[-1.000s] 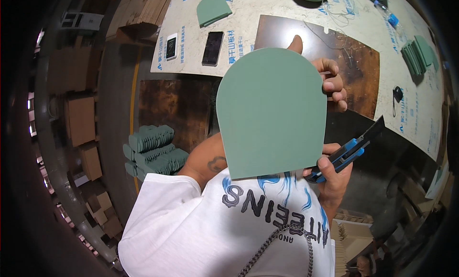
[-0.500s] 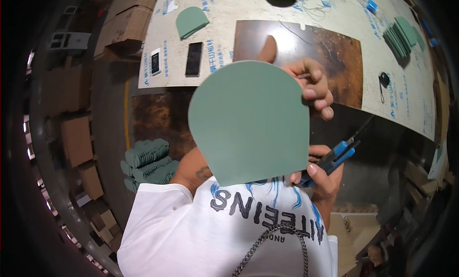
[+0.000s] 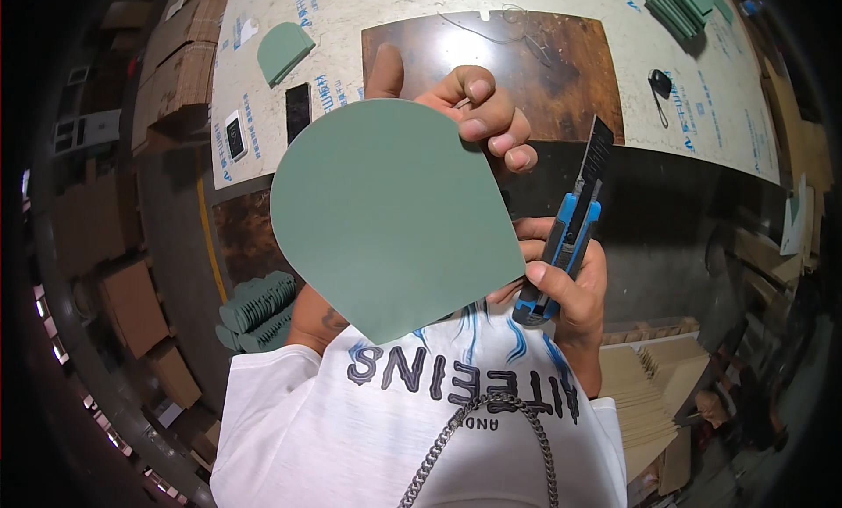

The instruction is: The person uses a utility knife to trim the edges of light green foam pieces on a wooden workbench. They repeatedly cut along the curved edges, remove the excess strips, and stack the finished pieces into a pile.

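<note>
Pinching the green sheet point(image 3: 386, 218), the left hand point(image 3: 465, 100) grips its top edge.

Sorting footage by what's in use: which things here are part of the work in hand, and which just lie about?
In hand:
- green sheet, held by the left hand
- utility knife, blade out, in the right hand

Lying about:
- green stacks
- two phones
- cardboard boxes

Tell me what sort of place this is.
Likely a small workshop cutting shaped panels: a worktable holds a stack of green pieces, another green stack sits below, and cardboard boxes line the floor.
</note>
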`<state>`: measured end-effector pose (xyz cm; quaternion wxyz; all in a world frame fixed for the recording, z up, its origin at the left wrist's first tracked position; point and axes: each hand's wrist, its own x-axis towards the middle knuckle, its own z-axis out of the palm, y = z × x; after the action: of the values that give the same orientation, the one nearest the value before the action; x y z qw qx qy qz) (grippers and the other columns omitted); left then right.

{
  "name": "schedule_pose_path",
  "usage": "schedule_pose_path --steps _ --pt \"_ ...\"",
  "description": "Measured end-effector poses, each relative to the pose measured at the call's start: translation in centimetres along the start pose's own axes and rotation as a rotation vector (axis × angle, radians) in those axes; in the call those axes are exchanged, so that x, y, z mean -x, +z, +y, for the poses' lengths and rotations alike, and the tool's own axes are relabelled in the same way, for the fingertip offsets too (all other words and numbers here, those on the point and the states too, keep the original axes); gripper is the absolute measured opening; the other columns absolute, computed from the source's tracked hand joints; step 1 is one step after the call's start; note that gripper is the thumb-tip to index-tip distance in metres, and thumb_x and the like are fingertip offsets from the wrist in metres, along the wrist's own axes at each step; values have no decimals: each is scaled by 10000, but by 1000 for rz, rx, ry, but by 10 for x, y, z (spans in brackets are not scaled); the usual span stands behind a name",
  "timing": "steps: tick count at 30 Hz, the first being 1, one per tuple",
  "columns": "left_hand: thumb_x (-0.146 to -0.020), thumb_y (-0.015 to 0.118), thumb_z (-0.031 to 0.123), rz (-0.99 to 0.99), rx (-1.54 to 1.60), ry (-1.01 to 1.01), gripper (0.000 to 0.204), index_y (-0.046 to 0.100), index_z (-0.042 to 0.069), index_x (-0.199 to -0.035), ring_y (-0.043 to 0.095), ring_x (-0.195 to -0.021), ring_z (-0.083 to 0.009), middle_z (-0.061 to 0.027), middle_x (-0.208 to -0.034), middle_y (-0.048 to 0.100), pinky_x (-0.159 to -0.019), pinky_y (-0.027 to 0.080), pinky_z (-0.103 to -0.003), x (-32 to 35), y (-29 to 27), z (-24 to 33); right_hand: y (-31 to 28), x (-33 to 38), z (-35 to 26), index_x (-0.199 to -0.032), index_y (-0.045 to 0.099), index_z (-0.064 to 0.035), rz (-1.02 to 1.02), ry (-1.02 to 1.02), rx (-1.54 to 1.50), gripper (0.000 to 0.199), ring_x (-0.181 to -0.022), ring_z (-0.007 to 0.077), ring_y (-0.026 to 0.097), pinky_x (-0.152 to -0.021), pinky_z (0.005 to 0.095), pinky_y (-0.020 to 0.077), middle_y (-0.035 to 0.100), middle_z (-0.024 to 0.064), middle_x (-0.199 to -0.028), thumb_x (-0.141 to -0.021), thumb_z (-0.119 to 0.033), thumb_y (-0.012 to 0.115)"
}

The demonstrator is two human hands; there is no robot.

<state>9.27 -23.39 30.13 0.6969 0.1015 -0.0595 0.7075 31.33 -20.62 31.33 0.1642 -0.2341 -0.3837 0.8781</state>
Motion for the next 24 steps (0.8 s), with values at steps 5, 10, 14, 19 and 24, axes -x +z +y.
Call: schedule_pose_path --steps 5,10,14,19,24 --pt "-1012 290 679 125 -65 37 669 530 55 -1004 466 -836 -226 -65 -792 503 -817 426 -388 4 6 1 -2 1 3 -1187 608 153 45 -6 73 347 -837 226 738 -748 306 598 733 197 -958 -891 -25 592" --pt "-1018 223 702 72 -87 40 760 580 34 -1079 532 -900 -265 -89 -856 577 -901 448 -453 9 -12 2 -2 1 0 -1102 672 88 122 62 283 232 -805 165 720 -744 271 579 724 130 -887 -891 5 621" --pt "-1017 282 677 200 -152 -7 675 554 59 -1004 473 -838 -231 -68 -807 516 -839 435 -405 7 2 2 7 -4 -3 -1065 669 89 156 99 305 186 -779 150 711 -730 259 574 725 113 -869 -905 8 618" --pt "-1013 320 666 250 -158 9 635 532 69 -970 429 -799 -213 -59 -784 478 -790 423 -384 8 6 4 1 -9 1 -1036 674 92 115 105 229 165 -767 152 706 -723 265 575 722 118 -856 -904 20 605" --pt "-1009 326 677 296 -90 5 639 507 65 -959 422 -789 -220 -64 -784 441 -680 438 -357 11 8 6 -1 -8 6 -1037 678 96 111 66 155 176 -749 163 701 -716 286 584 716 129 -857 -895 35 594"
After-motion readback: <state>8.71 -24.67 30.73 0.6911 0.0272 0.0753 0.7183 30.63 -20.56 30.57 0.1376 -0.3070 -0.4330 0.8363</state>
